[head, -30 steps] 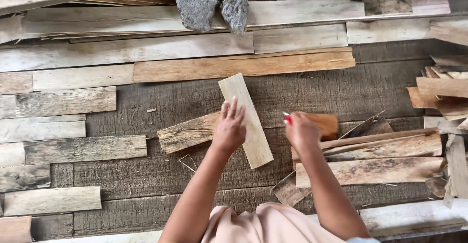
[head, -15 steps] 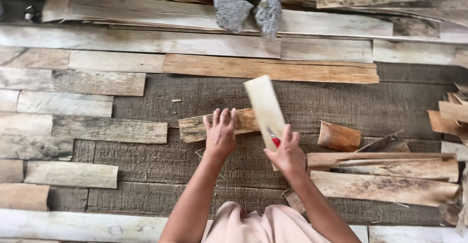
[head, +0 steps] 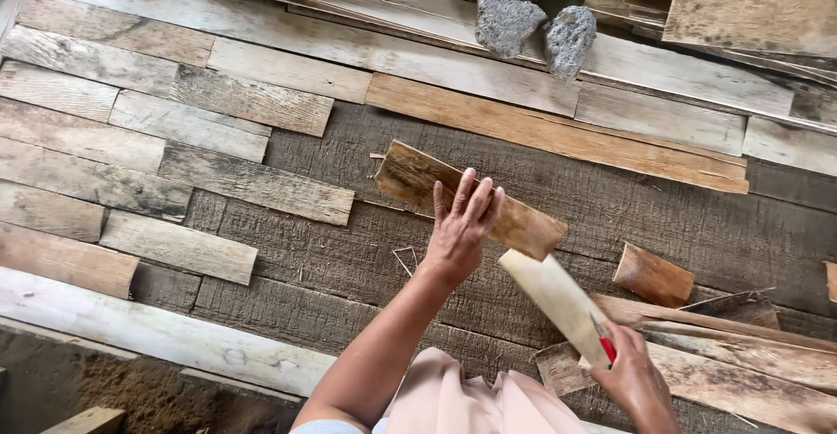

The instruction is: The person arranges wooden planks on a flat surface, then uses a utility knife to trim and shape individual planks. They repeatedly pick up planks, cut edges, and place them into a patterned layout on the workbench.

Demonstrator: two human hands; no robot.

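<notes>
The right hand (head: 635, 382) grips the near end of a pale slat (head: 558, 299), fingers closed round it, the slat slanting up past them. The left hand (head: 459, 229) lies flat, fingers spread, pressing a brown board (head: 418, 177). Beyond, two grey stones (head: 536, 29).

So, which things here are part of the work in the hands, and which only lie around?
In use:
- left hand pressing the brown wood strip
- right hand gripping the pale wood strip

Lying about:
- two grey stones
- short brown offcut
- weathered planks laid in rows
- strip pile by the right hand
</notes>
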